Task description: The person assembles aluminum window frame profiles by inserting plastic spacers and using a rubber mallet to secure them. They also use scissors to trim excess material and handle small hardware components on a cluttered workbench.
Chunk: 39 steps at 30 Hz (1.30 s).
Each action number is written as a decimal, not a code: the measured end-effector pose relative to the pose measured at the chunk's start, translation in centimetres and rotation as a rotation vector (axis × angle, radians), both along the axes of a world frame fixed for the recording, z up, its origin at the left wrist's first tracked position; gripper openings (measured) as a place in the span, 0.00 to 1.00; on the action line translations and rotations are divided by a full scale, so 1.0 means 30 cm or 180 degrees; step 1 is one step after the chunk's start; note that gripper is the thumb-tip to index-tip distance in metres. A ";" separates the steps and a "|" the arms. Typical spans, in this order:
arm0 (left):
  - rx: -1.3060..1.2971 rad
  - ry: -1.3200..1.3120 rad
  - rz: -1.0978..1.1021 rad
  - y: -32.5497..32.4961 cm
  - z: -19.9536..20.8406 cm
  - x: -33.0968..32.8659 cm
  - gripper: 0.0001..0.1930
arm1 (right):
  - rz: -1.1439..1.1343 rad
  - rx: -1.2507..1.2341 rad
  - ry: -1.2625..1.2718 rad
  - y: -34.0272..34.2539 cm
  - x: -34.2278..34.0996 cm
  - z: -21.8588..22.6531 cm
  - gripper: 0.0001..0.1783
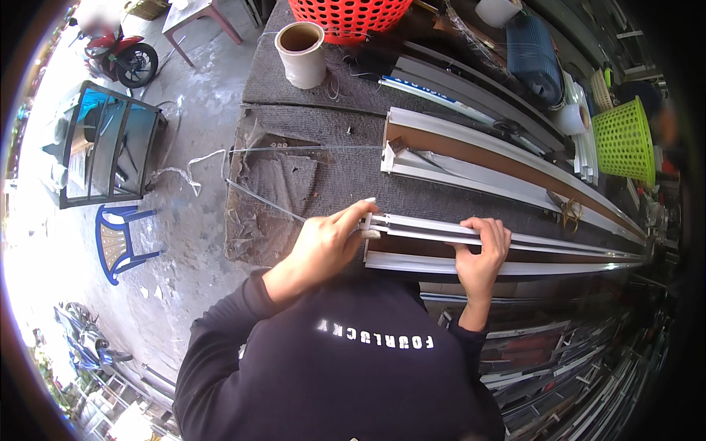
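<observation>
A long white metal profile (pixel 423 226) runs rightward from my hands along the near edge of the workbench. At its left end, the thumb and fingers of my left hand (pixel 327 241) pinch a small end piece. My right hand (pixel 485 253) is closed around the same profile farther along. Beneath it lies another white profile (pixel 412 260) with a brown inner face. A thin clear cord (pixel 268 203) stretches from the bench's left edge toward my left hand. Beyond, a wider white and brown profile (pixel 471 136) rests on the bench, with the cord reaching its left end.
Grey carpet covers the workbench (pixel 346 132). A cardboard roll (pixel 305 70) and red basket (pixel 349 18) stand at its far side. A green basket (pixel 624 140) and blue mesh roll (pixel 533 62) are at right. A rack (pixel 110 198) and chair (pixel 114 246) stand left.
</observation>
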<state>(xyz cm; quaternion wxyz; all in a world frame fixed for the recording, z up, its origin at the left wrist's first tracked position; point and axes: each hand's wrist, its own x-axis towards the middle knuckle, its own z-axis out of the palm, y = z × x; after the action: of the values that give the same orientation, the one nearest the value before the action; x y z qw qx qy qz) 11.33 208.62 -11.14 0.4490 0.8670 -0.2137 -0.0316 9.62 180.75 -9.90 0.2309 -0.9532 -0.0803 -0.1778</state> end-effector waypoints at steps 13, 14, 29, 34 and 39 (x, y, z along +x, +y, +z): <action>0.0215 -0.0454 -0.0221 0.025 -0.030 0.021 0.25 | 0.0033 -0.0035 0.0151 0.011 0.007 0.017 0.17; 0.0146 -0.0538 -0.0224 0.027 -0.035 0.025 0.26 | 0.0020 -0.0065 0.0162 0.010 0.007 0.015 0.17; -0.2286 0.1330 -0.1549 -0.099 -0.043 0.217 0.46 | 0.0335 -0.0087 0.0213 -0.009 0.025 0.024 0.19; -0.2565 0.1983 -0.1335 -0.146 -0.058 0.204 0.44 | 0.0262 -0.0039 0.0141 -0.003 0.013 0.016 0.18; -0.2348 0.1792 -0.1142 -0.176 -0.062 0.199 0.42 | 0.0202 -0.0001 0.0206 0.001 0.009 0.026 0.17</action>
<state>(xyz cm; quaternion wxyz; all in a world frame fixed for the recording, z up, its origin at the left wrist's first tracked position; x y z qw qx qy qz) 17.30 203.35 -13.00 0.7536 0.5578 -0.2269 -0.2635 9.89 180.78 -9.13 0.2387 -0.9555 -0.1030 -0.1395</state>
